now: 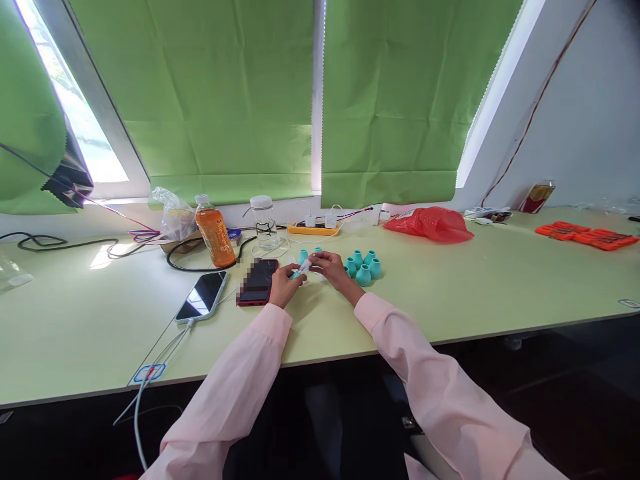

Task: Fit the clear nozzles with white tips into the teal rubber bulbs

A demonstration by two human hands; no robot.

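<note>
My left hand (286,285) is closed around a small teal piece (295,275), which my fingers largely cover. At the same spot a small whitish, translucent piece (305,267) sits between both hands, its exact kind too small to make out. The fingers of my right hand (327,266) pinch its right side. Just right of that hand stands a cluster of several teal vase-shaped pieces (364,275) with narrow necks. Behind my fingers, the top of another teal piece (303,255) shows.
A dark phone (257,283) lies beside my left hand, and a charging phone (203,297) is further left. Behind them stand an orange drink bottle (215,233) and a clear jar (266,227). A yellow power strip (313,229), red plastic bag (430,224) and orange tool case (586,235) line the back.
</note>
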